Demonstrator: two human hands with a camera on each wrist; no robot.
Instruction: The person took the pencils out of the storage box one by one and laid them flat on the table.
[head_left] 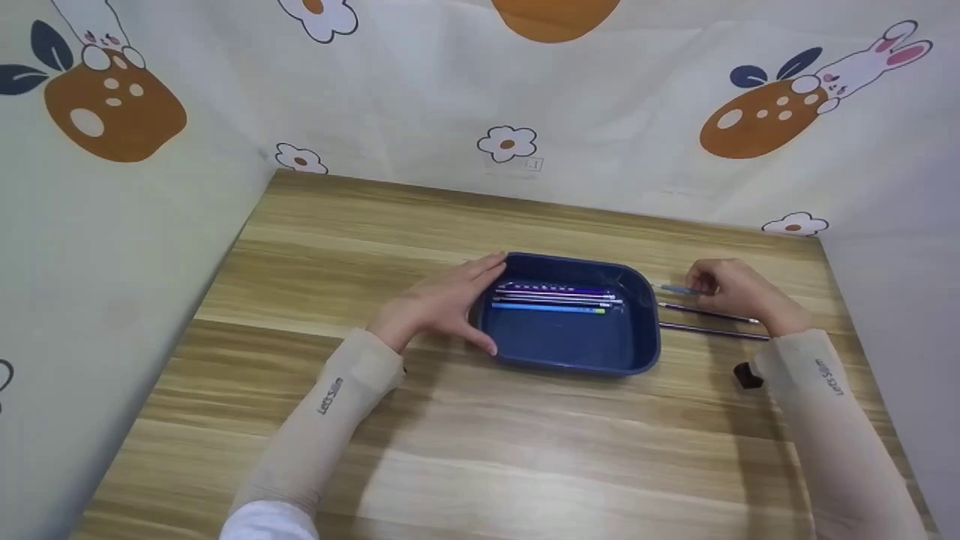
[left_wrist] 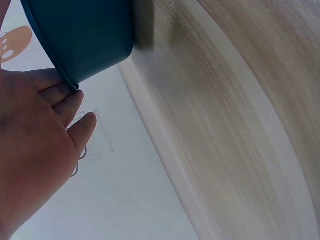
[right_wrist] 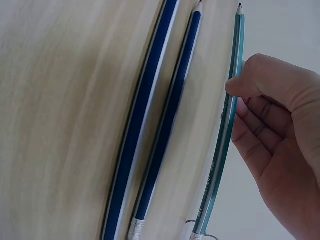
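Observation:
My left hand (head_left: 442, 300) rests against the left end of a dark blue rectangular tray (head_left: 570, 367), thumb and fingers spread toward its two corners. Its fingertips meet the rim of the tray (left_wrist: 80, 45) in the left wrist view. Inside the tray, several pencils (head_left: 551, 307) lie side by side, one of them bright blue with a yellow-green end. Right of the tray, my right hand (head_left: 739, 292) pinches a blue-green pencil (right_wrist: 220, 135) between thumb and fingers. Two dark blue pencils, one shorter-looking pencil (right_wrist: 170, 115) and another pencil (right_wrist: 137, 120), lie beside it on the table.
A wood-grain table (head_left: 480, 442) carries everything. Behind it hangs a pale cloth (head_left: 405, 112) printed with oranges, rabbits and flowers, and pale walls close in the left and right sides. A small black object (head_left: 748, 375) shows by the right wrist.

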